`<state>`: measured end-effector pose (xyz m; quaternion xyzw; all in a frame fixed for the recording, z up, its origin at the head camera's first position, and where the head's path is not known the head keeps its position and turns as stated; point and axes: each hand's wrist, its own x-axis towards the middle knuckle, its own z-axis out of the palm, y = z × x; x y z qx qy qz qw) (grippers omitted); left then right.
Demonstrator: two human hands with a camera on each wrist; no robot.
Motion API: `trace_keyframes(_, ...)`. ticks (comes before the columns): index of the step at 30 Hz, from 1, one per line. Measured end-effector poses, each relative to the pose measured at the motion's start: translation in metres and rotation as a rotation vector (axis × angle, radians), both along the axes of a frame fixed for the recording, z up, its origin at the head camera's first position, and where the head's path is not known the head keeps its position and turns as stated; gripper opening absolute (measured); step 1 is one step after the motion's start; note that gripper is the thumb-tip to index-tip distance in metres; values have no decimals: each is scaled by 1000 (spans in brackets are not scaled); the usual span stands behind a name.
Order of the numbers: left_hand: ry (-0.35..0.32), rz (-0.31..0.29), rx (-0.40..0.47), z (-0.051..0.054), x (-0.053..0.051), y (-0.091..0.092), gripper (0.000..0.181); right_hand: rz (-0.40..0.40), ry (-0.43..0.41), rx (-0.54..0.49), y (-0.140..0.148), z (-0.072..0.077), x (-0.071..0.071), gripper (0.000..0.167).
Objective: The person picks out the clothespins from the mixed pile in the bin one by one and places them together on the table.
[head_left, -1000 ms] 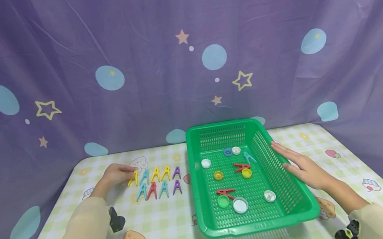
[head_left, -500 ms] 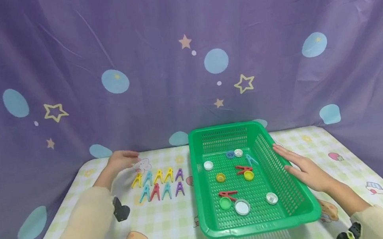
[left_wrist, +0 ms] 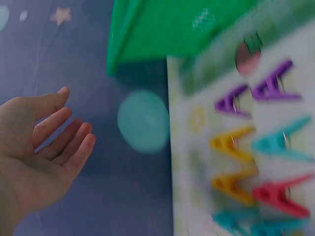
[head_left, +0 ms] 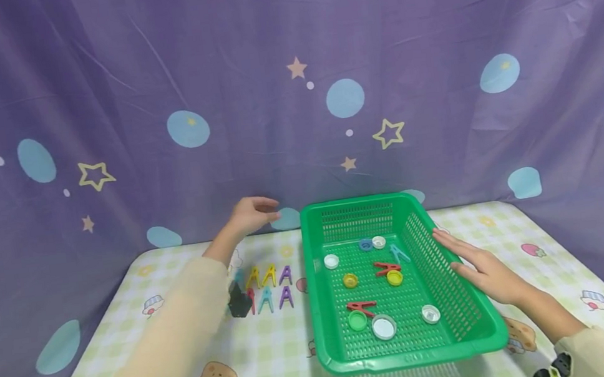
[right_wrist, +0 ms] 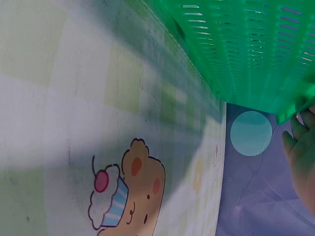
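Note:
My left hand (head_left: 251, 215) is in the air above the table's back edge, left of the green basket (head_left: 413, 360). In the left wrist view its fingers (left_wrist: 74, 147) are loosely bent with nothing in them. Two rows of clothespins stand out on the cloth below, among them a yellow clothespin (head_left: 270, 275), a purple clothespin (head_left: 285, 297) and a red clothespin (left_wrist: 283, 196). My left sleeve hides part of the rows in the head view. With straight fingers my right hand (head_left: 481, 267) rests on the basket's right rim.
Inside the basket lie several bottle caps, such as a green cap (head_left: 358, 320) and a white cap (head_left: 384, 327), plus a blue clothespin (head_left: 398, 253) and red clothespins (head_left: 361, 308). A checkered tablecloth (head_left: 267, 362) covers the table; a purple curtain (head_left: 239, 45) hangs behind it.
My left hand has let go of the leftmost yellow clothespin, lifted, and moved right toward the basket. The right hand stays on the rim. The head view has shifted slightly.

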<state>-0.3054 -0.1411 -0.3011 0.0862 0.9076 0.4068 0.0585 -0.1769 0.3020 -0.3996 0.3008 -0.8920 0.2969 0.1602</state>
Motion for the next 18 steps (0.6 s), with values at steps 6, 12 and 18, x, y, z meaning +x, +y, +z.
trace_keyframes(6, 24, -101, -73, 9, -2, 51, 42, -7, -3, 1, 0, 0, 0, 53)
trace_keyframes(12, -1, -178, -97, 7, -4, 94, 41, -8, 0, 1, 0, -1, -1, 54)
trace_keyframes(18, -54, -229, -87, -10, 2, 131, 38, -4, 6, 0, 0, -1, 0, 54)
